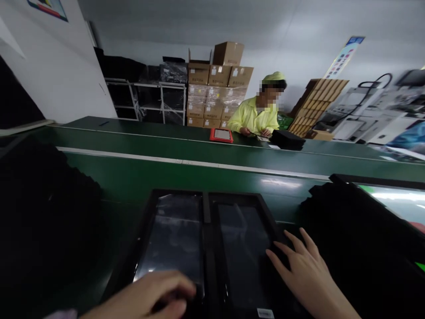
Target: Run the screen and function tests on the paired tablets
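A black two-compartment tray lies in front of me on the green bench. Its left compartment holds a glossy dark screen panel, and a second dark screen panel fills the right one; both look film-covered. My left hand is over the lower end of the left panel, fingers curled and thumb near the index finger; what lies between them is hidden. With fingers spread, my right hand rests at the right panel's outer edge and the tray's rim. A small white label shows at the right panel's bottom.
Dark stacks stand on the left and right, the right one topped by a bright-screened panel. Across the green bench a co-worker in yellow sits near a red-framed tablet and a black stack.
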